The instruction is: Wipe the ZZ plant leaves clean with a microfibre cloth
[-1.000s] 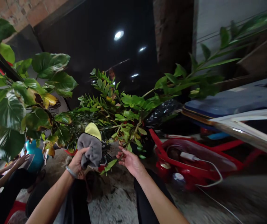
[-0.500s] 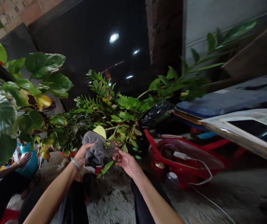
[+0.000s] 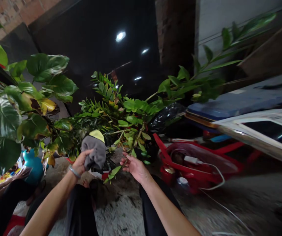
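Note:
My left hand [image 3: 81, 161] is closed round a bunched grey cloth [image 3: 95, 151] with a yellow patch [image 3: 97, 135] at its top. A metal bangle [image 3: 74, 171] circles that wrist. To its right, my right hand [image 3: 135, 167] pinches a leafy plant stem [image 3: 133, 146] between thumb and fingers. The stem's leafy tip [image 3: 114, 172] hangs down to the left of these fingers. Behind both hands grows a bushy green plant [image 3: 131, 108] with small leaves, some of them yellowing. The cloth is apart from the stem.
A large-leaved plant [image 3: 5, 114] fills the left. Below it, another person's hands [image 3: 20, 173] show beside a turquoise object [image 3: 31, 165]. On the right stand a red plastic chair [image 3: 165, 150] holding a white charger [image 3: 191, 159] with its cable, and a worn-edged table [image 3: 259, 144].
My left hand has moved a little left with the grey cloth, away from the stem. My right hand keeps its pinch on the stem, nearly in place.

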`<state>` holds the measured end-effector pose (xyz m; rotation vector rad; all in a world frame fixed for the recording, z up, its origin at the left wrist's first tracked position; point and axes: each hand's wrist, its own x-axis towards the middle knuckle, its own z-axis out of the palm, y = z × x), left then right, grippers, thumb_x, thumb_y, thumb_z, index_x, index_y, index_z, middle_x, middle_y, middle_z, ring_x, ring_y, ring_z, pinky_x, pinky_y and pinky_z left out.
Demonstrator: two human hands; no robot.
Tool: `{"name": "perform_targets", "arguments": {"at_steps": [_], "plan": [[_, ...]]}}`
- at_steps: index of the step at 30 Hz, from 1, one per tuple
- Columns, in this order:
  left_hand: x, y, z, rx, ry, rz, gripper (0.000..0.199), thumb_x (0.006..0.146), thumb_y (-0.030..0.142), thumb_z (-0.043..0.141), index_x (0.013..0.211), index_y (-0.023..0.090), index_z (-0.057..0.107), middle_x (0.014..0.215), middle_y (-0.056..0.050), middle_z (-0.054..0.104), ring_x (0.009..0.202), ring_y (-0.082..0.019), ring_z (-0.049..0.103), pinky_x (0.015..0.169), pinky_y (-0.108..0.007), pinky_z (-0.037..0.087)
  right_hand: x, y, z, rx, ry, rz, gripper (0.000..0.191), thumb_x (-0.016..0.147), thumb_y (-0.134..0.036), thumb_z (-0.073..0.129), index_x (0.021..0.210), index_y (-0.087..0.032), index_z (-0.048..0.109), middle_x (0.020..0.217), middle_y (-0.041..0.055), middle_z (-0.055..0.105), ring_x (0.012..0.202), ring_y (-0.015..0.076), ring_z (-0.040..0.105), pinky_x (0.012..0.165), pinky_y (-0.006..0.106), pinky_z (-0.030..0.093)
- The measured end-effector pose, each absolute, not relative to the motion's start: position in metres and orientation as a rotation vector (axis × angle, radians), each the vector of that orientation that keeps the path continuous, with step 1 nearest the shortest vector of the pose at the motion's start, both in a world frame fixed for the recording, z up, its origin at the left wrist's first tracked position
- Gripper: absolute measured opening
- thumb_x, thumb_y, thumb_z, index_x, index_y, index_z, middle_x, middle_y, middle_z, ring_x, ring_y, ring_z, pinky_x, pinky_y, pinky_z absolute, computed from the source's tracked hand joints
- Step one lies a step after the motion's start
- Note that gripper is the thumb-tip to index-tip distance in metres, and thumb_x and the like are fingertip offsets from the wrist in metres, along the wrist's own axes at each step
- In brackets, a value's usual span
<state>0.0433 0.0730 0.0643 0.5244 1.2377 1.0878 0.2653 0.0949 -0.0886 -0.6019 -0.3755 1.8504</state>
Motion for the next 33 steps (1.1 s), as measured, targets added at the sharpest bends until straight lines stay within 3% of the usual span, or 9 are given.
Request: {"name": "perform_targets", "arguments": {"at_steps": [4, 10, 12, 16, 19, 25, 28, 33], "plan": [[0.032, 0.037, 0.067, 0.678, 1.232, 0.985, 0.012, 0.076, 0.007, 0.068, 0.084, 0.012, 0.074, 0.066, -0.007, 0.076, 0.061, -0.021, 0.072, 0.067, -0.031, 0.060, 0.269, 0.097, -0.093, -0.610, -0.411, 1.851, 0.025, 0.074, -0.025, 0.073, 0.099, -0.021, 0.071, 0.071, 0.0021, 0.075, 0.064, 0.0191, 0.073, 0.048, 0.025, 0.053], [0.018, 0.060, 0.131, 0.643, 1.109, 1.459, 0.010, 0.076, 0.008, 0.071, 0.080, 0.018, 0.072, 0.068, -0.002, 0.075, 0.061, -0.018, 0.070, 0.066, -0.027, 0.059, 0.263, 0.097, -0.097, -0.633, -0.421, 1.829, 0.026, 0.074, -0.025, 0.073, 0.100, -0.022, 0.070, 0.072, 0.0026, 0.075, 0.066, 0.0205, 0.073, 0.051, 0.027, 0.054], [0.018, 0.065, 0.119, 0.561, 1.136, 1.462, 0.007, 0.078, 0.010, 0.068, 0.079, 0.017, 0.070, 0.066, -0.002, 0.074, 0.058, -0.016, 0.069, 0.066, -0.026, 0.060, 0.262, 0.095, -0.097, -0.633, -0.422, 1.832, 0.026, 0.075, -0.024, 0.072, 0.100, -0.022, 0.070, 0.073, 0.0032, 0.075, 0.067, 0.0212, 0.074, 0.051, 0.028, 0.054], [0.013, 0.040, 0.069, 0.537, 1.294, 1.136, 0.004, 0.076, 0.010, 0.067, 0.077, 0.013, 0.070, 0.059, -0.005, 0.071, 0.051, -0.018, 0.067, 0.058, -0.027, 0.058, 0.267, 0.091, -0.095, -0.605, -0.438, 1.848, 0.025, 0.075, -0.025, 0.072, 0.100, -0.022, 0.071, 0.074, 0.0038, 0.075, 0.069, 0.0215, 0.073, 0.051, 0.028, 0.054], [0.001, 0.015, 0.065, 0.646, 1.261, 1.090, 0.008, 0.072, 0.009, 0.071, 0.079, 0.012, 0.072, 0.060, -0.006, 0.072, 0.050, -0.019, 0.067, 0.056, -0.028, 0.056, 0.271, 0.091, -0.095, -0.611, -0.462, 1.847, 0.024, 0.075, -0.026, 0.072, 0.099, -0.022, 0.071, 0.073, 0.0032, 0.075, 0.068, 0.0213, 0.074, 0.050, 0.027, 0.054], [-0.020, 0.034, 0.123, 0.586, 1.152, 1.624, 0.011, 0.076, 0.006, 0.065, 0.073, 0.016, 0.069, 0.062, 0.000, 0.073, 0.054, -0.015, 0.068, 0.059, -0.023, 0.057, 0.268, 0.094, -0.097, -0.662, -0.457, 1.839, 0.028, 0.072, -0.025, 0.075, 0.100, -0.021, 0.070, 0.074, 0.0038, 0.076, 0.066, 0.0209, 0.073, 0.049, 0.027, 0.054], [-0.021, 0.046, 0.103, 0.485, 1.197, 1.619, 0.011, 0.078, 0.005, 0.063, 0.078, 0.014, 0.069, 0.065, -0.002, 0.074, 0.054, -0.015, 0.069, 0.060, -0.022, 0.058, 0.266, 0.092, -0.098, -0.677, -0.449, 1.830, 0.030, 0.072, -0.025, 0.075, 0.100, -0.021, 0.069, 0.073, 0.0041, 0.075, 0.066, 0.0211, 0.073, 0.049, 0.028, 0.054], [-0.032, 0.017, 0.041, 0.307, 1.338, 1.272, 0.012, 0.077, 0.001, 0.061, 0.075, 0.011, 0.067, 0.060, -0.007, 0.073, 0.051, -0.019, 0.070, 0.059, -0.028, 0.061, 0.271, 0.092, -0.105, -0.691, -0.471, 1.817, 0.031, 0.073, -0.027, 0.074, 0.104, -0.023, 0.070, 0.075, 0.0039, 0.075, 0.068, 0.0220, 0.073, 0.052, 0.029, 0.054]]}}
